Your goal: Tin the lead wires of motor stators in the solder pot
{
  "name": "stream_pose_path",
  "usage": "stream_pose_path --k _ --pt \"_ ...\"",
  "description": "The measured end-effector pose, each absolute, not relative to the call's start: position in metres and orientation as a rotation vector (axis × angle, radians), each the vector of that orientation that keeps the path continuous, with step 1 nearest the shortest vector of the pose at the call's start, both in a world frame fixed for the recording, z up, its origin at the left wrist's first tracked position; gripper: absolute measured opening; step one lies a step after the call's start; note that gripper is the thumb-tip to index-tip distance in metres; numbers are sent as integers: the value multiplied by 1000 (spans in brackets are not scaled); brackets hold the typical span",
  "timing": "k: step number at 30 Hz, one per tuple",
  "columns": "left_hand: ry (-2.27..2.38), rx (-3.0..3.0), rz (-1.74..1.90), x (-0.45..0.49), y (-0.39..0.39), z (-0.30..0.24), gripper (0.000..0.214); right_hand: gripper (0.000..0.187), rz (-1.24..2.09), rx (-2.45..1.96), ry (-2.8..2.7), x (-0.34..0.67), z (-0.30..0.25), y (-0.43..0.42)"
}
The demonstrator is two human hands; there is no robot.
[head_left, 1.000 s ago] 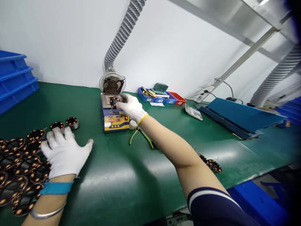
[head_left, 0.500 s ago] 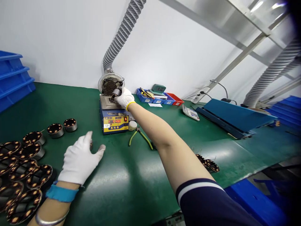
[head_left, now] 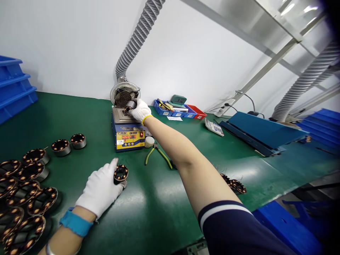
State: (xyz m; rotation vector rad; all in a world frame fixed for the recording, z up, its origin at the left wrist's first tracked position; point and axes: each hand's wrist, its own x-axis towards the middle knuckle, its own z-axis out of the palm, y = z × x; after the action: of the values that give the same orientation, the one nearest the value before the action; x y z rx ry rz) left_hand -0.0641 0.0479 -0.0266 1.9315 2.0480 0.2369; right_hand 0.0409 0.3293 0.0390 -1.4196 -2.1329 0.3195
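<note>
At the far left stand three stacked blue trays. Nearer lies a cluster of copper-wound rings, at least eight, some cut off by the picture's edge; two separate rings sit just beyond, open ends up.

The left hand, white-gloved, has fingers and thumb curved around one wound ring, its open end facing up and its axis roughly upright. That ring lies at the hand's right, on the near side of the blue-and-yellow unit and apart from it; the left hand is the nearer one.

Above the unit's metal plate, the right hand, also gloved, pinches another ring from its right side. This ring is tipped, silver wall upward, axis slanting; whether its lower edge touches the plate is hard to tell. One round extractor hood opens behind it.

Rightward come one white tub, one pair of green-handled pliers, three small blue bins, one red bin and one calculator. Two more rings lie on the table beside the right upper arm.
</note>
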Motion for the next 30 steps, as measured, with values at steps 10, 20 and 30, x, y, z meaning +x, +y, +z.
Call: stream_pose_path --k 10,20,30 --pt "2018 1766 198 -64 49 -18 48 62 305 -1421 -2072 40 42 333" --pt "2036 1723 145 -64 50 -15 40 59 348 -1447 -2070 39 41 323" --pt "2043 1701 68 -70 55 -16 43 58 446 -1375 -1978 47 65 317"
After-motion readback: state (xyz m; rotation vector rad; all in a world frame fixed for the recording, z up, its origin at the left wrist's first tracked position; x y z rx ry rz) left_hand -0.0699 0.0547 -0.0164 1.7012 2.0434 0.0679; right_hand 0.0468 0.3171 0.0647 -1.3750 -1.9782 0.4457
